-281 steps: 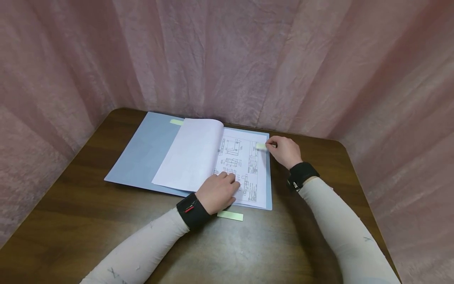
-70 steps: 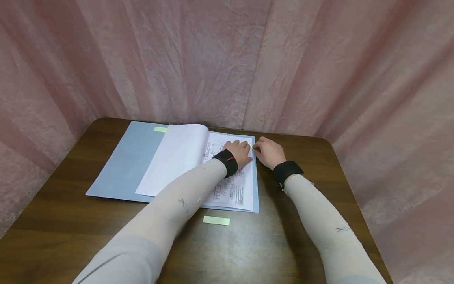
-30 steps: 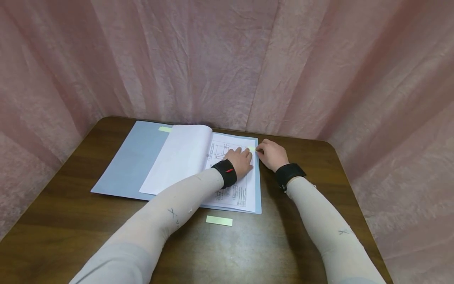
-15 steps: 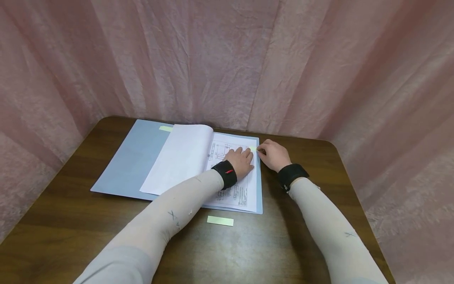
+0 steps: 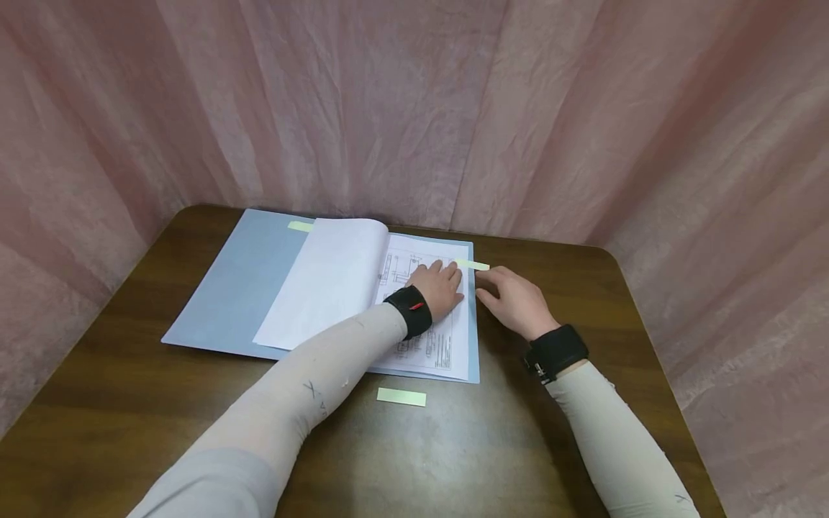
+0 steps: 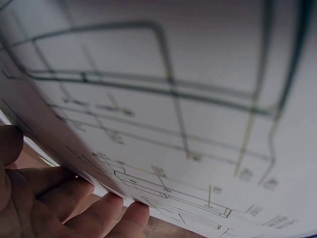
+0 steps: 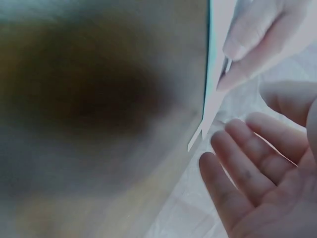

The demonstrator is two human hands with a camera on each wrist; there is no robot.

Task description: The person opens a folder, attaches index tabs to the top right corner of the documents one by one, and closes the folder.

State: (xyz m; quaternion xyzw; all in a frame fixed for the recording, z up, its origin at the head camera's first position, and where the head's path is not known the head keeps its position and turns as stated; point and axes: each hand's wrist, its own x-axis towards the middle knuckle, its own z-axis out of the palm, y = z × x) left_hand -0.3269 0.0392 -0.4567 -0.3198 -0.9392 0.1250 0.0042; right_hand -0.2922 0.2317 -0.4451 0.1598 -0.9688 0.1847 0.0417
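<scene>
My left hand (image 5: 437, 289) lies spread on a printed drawing sheet (image 5: 457, 345), its fingertips right at a pale green sticky strip (image 5: 476, 265). That strip reaches across the sheet's upper right margin and sticks out past the edge of the light blue folder (image 5: 220, 295). Just right of the folder is my right hand (image 5: 516, 303), loosely bent and holding nothing. In the right wrist view its fingers (image 7: 242, 173) are apart from the projecting strip (image 7: 194, 135). The left wrist view has the left fingers (image 6: 64, 201) close against the drawing sheet.
White pages (image 5: 327, 288) are turned over to the left, curling at the spine. A second green sticky strip (image 5: 401, 396) lies on the wooden table (image 5: 492, 446) in front of the folder. Another green strip (image 5: 300, 226) shows beside the turned pages. A pink curtain (image 5: 401, 108) hangs behind.
My right hand has let go of the strip's end and drawn back slightly, its fingers loosening. The left hand, lower on the sheet earlier, has stayed by the strip over the last frames.
</scene>
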